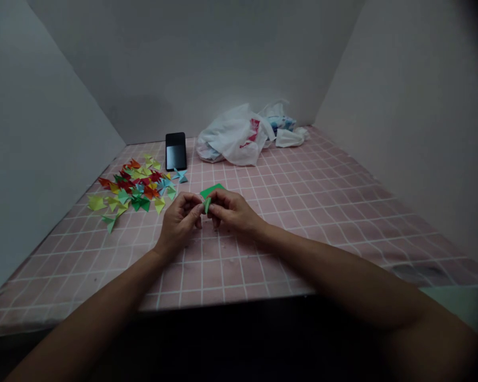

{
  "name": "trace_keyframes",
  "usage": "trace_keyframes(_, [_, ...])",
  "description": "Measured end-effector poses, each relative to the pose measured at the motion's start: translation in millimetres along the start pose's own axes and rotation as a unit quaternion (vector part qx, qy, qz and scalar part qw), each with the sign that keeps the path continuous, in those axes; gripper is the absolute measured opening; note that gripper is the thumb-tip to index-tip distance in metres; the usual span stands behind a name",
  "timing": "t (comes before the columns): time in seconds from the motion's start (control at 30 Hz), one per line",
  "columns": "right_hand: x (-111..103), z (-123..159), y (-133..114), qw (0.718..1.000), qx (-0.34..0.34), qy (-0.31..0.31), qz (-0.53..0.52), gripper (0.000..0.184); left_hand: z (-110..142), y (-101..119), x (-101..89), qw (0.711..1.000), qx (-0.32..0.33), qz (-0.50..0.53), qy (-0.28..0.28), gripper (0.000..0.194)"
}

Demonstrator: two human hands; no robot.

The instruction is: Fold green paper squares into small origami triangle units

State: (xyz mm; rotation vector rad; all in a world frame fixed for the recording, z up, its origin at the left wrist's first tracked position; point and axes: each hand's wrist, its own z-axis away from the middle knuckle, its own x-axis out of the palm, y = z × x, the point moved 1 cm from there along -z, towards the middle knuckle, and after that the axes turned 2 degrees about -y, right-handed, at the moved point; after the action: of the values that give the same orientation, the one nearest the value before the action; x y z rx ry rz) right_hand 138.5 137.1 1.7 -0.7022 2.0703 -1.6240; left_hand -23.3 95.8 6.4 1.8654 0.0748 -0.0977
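I see the left grip (pixel 183 213) and the right grip (pixel 233 210) both pinching a small green paper (pixel 207 205) between them, just on the near side of a flat green sheet (pixel 211 190) on the pink surface (pixel 302 207). The paper's long way runs near to far, its far end leaning a bit right. The far white bag (pixel 237 135) has red marks I can't read.
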Motion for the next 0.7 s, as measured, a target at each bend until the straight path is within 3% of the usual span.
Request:
trace_keyframes(0.4, [0.8, 4.0, -6.5, 0.983, -0.037, 0.055, 0.171, 0.019, -1.4, -2.6, 0.4, 1.0, -0.01, 0.002, 0.004, 0.024])
trace_keyframes(0.7, [-0.1, 4.1, -5.5, 0.986, -0.036, 0.031, 0.161, 0.015, -0.7, -1.5, -2.3, 1.0, 0.012, -0.021, 0.005, 0.021])
